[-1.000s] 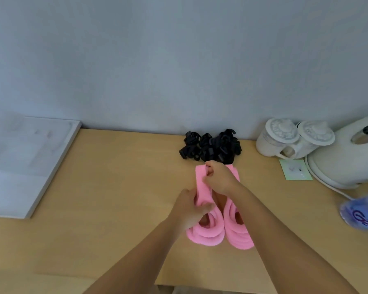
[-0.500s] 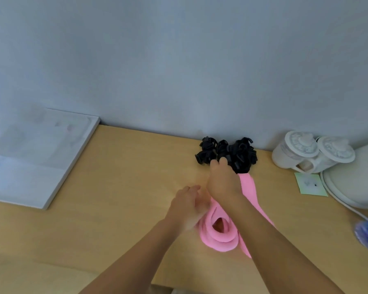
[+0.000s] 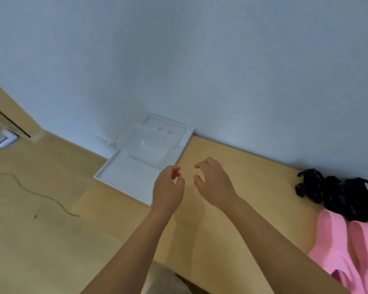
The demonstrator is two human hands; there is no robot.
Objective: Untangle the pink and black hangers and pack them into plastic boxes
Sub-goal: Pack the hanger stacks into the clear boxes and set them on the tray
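The pink hangers (image 3: 340,245) lie on the wooden table (image 3: 232,219) at the far right, partly cut off by the frame edge. A heap of black hangers (image 3: 340,194) sits just behind them against the wall. A clear plastic box (image 3: 142,160) lies at the table's left end by the wall. My left hand (image 3: 168,187) and my right hand (image 3: 212,179) hover side by side just right of the box, fingers loosely curled, holding nothing.
A pale blue wall rises directly behind the table. Left of the table the wooden floor (image 3: 40,187) shows a dark cable (image 3: 45,198) and a small white device (image 3: 5,140). The table's left edge drops off beside the box.
Both hands have let go of the pink hangers and moved left toward the plastic box. The view has swung left, so the hangers now lie at the right edge.
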